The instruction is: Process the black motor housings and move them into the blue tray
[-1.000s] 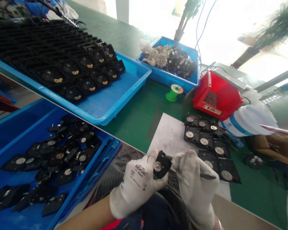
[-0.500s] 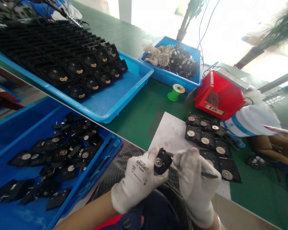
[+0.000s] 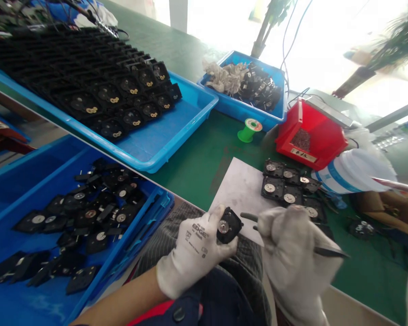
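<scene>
Between the thumb and fingers of my gloved left hand (image 3: 199, 249) is a small black square part (image 3: 230, 225) with a round silver disc. My gloved right hand (image 3: 294, 249) is closed around dark tweezers (image 3: 329, 252); their two tips point left and stand apart from the part, with nothing visible between them. Beyond my right hand, rows of similar black parts with silver discs (image 3: 274, 187) lie on a white sheet (image 3: 229, 185) and the green table. My right hand hides some of them.
A large blue tray (image 3: 187, 131) of stacked black parts stands at the upper left. Below it is a blue bin (image 3: 30, 301) of loose parts. Behind are a blue box (image 3: 272, 122), a green spool (image 3: 246, 134), a red bin (image 3: 321, 140) and a white bucket (image 3: 357, 170).
My right hand has moved right and nearer the camera with the tweezers, whose tips have come away from the black part. My left hand has barely shifted and still holds it.
</scene>
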`<action>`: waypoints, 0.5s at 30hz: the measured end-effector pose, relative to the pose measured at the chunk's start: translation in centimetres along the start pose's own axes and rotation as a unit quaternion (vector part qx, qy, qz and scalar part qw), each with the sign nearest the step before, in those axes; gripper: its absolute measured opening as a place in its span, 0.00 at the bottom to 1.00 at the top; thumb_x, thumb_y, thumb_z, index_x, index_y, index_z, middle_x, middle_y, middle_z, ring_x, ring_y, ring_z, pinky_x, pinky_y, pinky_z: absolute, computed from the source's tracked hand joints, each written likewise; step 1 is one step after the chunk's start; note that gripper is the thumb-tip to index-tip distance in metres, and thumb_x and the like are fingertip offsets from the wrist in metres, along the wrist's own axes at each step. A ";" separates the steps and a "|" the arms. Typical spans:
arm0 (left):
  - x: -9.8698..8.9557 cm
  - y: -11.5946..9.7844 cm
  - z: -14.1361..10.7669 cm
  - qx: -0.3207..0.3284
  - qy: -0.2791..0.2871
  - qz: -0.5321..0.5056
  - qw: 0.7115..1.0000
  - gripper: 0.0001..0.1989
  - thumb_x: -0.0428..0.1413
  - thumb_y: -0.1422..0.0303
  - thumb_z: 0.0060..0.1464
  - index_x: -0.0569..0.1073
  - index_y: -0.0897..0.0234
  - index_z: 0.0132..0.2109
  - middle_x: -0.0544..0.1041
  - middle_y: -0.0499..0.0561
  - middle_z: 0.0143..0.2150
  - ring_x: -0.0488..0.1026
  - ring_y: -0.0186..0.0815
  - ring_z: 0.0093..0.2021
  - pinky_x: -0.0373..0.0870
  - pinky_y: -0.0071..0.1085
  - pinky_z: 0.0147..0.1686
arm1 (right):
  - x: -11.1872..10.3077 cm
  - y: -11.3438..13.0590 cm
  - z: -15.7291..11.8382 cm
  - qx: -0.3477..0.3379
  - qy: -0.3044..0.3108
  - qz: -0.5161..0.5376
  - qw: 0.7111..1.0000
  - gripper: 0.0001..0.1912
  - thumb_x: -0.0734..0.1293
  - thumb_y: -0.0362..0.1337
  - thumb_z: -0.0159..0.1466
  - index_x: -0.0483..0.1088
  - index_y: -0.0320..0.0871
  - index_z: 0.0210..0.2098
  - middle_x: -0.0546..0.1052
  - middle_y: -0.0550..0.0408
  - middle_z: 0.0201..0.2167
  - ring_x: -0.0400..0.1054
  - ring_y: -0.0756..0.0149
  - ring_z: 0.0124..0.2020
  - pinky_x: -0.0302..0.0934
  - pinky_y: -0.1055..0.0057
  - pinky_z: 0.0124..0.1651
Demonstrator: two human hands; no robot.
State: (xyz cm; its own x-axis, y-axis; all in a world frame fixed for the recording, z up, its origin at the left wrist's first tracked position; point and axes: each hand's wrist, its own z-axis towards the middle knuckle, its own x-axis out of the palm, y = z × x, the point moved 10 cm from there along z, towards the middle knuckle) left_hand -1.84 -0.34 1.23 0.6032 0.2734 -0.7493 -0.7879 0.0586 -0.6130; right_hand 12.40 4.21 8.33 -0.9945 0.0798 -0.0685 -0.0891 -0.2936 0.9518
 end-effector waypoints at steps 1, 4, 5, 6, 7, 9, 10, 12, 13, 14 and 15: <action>0.0 0.0 0.0 -0.002 0.003 -0.006 1.000 0.25 0.67 0.61 0.54 0.74 0.65 0.57 0.86 0.55 0.42 0.86 0.49 0.35 0.81 0.39 0.34 | -0.6 1.7 0.2 -0.026 -0.024 0.028 0.999 0.25 0.68 0.40 0.74 0.62 0.44 0.21 0.60 0.64 0.18 0.59 0.72 0.19 0.56 0.72 0.23; 0.1 0.4 -0.2 -0.029 0.024 -0.041 0.998 0.25 0.66 0.62 0.55 0.73 0.62 0.58 0.85 0.53 0.43 0.85 0.48 0.37 0.82 0.39 0.38 | -2.3 4.7 0.6 -0.031 -0.052 0.027 0.998 0.29 0.68 0.44 0.74 0.59 0.44 0.18 0.60 0.63 0.16 0.59 0.73 0.18 0.54 0.75 0.21; 0.1 0.6 -0.4 -0.039 0.036 -0.057 0.997 0.26 0.66 0.63 0.55 0.73 0.62 0.59 0.85 0.53 0.44 0.85 0.47 0.38 0.82 0.39 0.40 | -2.8 4.3 0.7 0.002 -0.047 0.003 0.999 0.29 0.69 0.45 0.74 0.60 0.43 0.18 0.63 0.62 0.16 0.60 0.73 0.18 0.53 0.75 0.20; 0.2 0.7 -0.5 -0.049 0.050 -0.073 0.995 0.28 0.66 0.64 0.55 0.72 0.61 0.61 0.85 0.53 0.45 0.85 0.47 0.40 0.82 0.40 0.42 | -3.2 3.2 0.7 0.047 -0.032 -0.023 0.998 0.28 0.69 0.47 0.73 0.63 0.43 0.19 0.66 0.60 0.17 0.61 0.73 0.19 0.52 0.76 0.19; 0.2 0.8 -0.7 -0.055 0.059 -0.087 0.993 0.30 0.66 0.64 0.55 0.71 0.61 0.63 0.84 0.54 0.47 0.85 0.46 0.42 0.82 0.40 0.43 | -3.5 1.5 0.6 0.100 -0.004 -0.045 0.994 0.24 0.71 0.49 0.70 0.69 0.43 0.23 0.71 0.58 0.19 0.62 0.72 0.19 0.51 0.76 0.19; -0.4 0.8 -0.9 -0.055 0.059 -0.110 0.991 0.32 0.65 0.65 0.56 0.69 0.61 0.66 0.83 0.56 0.50 0.84 0.46 0.45 0.82 0.40 0.45 | -3.3 -2.6 -0.5 0.205 0.074 -0.056 0.974 0.20 0.76 0.54 0.63 0.78 0.42 0.37 0.74 0.57 0.21 0.63 0.70 0.20 0.53 0.76 0.19; -0.8 0.6 -1.0 -0.050 0.057 -0.123 0.990 0.32 0.64 0.65 0.57 0.68 0.61 0.67 0.82 0.57 0.52 0.83 0.46 0.47 0.82 0.40 0.47 | -3.1 -4.5 -1.4 0.247 0.112 -0.044 0.962 0.26 0.78 0.56 0.59 0.78 0.42 0.44 0.74 0.58 0.21 0.64 0.69 0.21 0.56 0.75 0.21; -1.4 0.2 -1.1 -0.042 0.054 -0.169 0.983 0.30 0.63 0.67 0.56 0.70 0.61 0.66 0.81 0.58 0.55 0.82 0.46 0.52 0.81 0.40 0.52 | -3.3 -6.9 -2.9 0.297 0.154 -0.028 0.942 0.34 0.79 0.60 0.55 0.77 0.40 0.49 0.72 0.60 0.20 0.65 0.69 0.21 0.59 0.73 0.24; -1.5 0.1 -1.2 -0.047 0.061 -0.205 0.976 0.30 0.62 0.68 0.55 0.71 0.61 0.65 0.81 0.58 0.56 0.81 0.46 0.54 0.79 0.41 0.55 | -3.9 -7.3 -3.3 0.307 0.154 -0.027 0.939 0.34 0.79 0.60 0.56 0.77 0.40 0.49 0.72 0.60 0.20 0.65 0.69 0.21 0.60 0.73 0.25; -1.5 0.1 -1.3 -0.061 0.072 -0.247 0.965 0.30 0.62 0.69 0.54 0.72 0.60 0.64 0.81 0.57 0.58 0.80 0.46 0.57 0.78 0.40 0.58 | -4.7 -7.3 -3.6 0.314 0.153 -0.026 0.937 0.34 0.77 0.61 0.58 0.76 0.39 0.49 0.72 0.60 0.20 0.64 0.69 0.21 0.59 0.73 0.25; -1.2 0.2 -1.5 -0.083 0.090 -0.294 0.948 0.31 0.62 0.69 0.52 0.73 0.58 0.64 0.80 0.56 0.59 0.79 0.47 0.59 0.77 0.40 0.59 | -5.8 -6.9 -3.7 0.319 0.151 -0.023 0.935 0.33 0.75 0.62 0.61 0.76 0.40 0.49 0.73 0.59 0.19 0.63 0.70 0.19 0.57 0.74 0.23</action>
State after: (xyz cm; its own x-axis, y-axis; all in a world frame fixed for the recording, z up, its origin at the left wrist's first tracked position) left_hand -2.52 -2.11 1.59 0.9552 0.0717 -0.2872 -0.2876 -0.0051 -0.9578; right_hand 18.57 2.28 1.04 -0.9695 -0.2221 -0.1039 -0.1769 0.3403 0.9235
